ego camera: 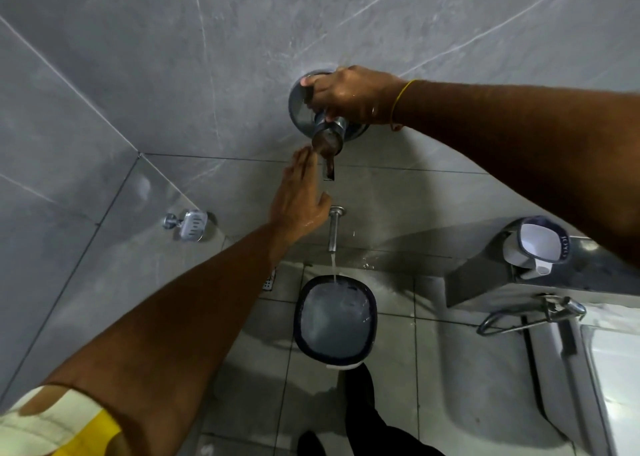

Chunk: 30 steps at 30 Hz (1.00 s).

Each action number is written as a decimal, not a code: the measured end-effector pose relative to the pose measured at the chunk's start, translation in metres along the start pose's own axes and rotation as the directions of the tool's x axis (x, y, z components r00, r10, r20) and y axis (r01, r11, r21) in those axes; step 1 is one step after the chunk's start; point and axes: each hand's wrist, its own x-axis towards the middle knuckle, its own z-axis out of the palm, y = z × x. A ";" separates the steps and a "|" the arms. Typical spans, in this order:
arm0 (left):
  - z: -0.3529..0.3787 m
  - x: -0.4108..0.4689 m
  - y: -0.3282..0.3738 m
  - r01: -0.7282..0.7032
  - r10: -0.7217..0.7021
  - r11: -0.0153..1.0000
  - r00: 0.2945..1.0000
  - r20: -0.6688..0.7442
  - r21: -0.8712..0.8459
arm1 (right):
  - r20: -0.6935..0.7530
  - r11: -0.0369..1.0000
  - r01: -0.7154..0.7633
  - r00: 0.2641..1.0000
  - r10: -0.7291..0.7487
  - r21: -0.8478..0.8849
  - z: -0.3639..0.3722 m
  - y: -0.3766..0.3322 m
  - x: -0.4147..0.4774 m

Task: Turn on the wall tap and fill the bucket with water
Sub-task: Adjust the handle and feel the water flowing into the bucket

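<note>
— While water runs, item 1: right hand [349,94], grip closed on the tap handle [327,123]?
— Yes; left hand [299,196] open (idle). Bucket [335,320] under spout [333,229], nearly full: close gradually.

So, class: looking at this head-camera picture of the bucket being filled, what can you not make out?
- Tap handle: mostly covered by the right hand.
- Bucket: seen from above, so its depth is hidden.
- Mug lettering: too small.
- Left hand: palm faces away.
</note>
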 end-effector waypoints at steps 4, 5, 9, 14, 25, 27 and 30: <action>0.002 -0.003 0.001 -0.007 0.007 1.000 1.000 0.017 -0.003 | 0.000 1.000 0.015 1.000 -0.015 -0.014 0.001 0.002 0.001; 0.003 -0.004 0.001 -0.005 0.005 1.000 1.000 0.023 -0.004 | -0.001 1.000 0.023 1.000 -0.023 -0.015 0.001 0.002 0.001; 0.004 -0.005 0.005 -0.005 0.006 1.000 0.999 0.041 -0.021 | -0.015 0.999 0.037 0.999 -0.037 -0.014 0.001 0.001 0.002; 0.006 -0.006 0.008 0.007 -0.006 1.000 0.999 0.040 -0.017 | -0.030 0.999 0.045 0.998 -0.046 -0.026 0.002 0.001 0.001; 0.009 -0.009 0.006 0.010 -0.009 1.000 0.999 0.050 -0.006 | -0.008 0.971 0.148 0.988 -0.153 -0.189 0.003 0.003 -0.002; 0.010 -0.009 0.005 0.005 -0.005 1.000 0.999 0.051 -0.001 | -0.007 0.920 0.203 0.976 -0.218 -0.334 0.006 0.003 -0.003; 0.010 -0.010 0.004 -0.005 0.004 1.000 0.999 0.053 0.012 | 0.059 0.830 0.259 0.962 -0.265 -0.494 0.009 0.002 -0.004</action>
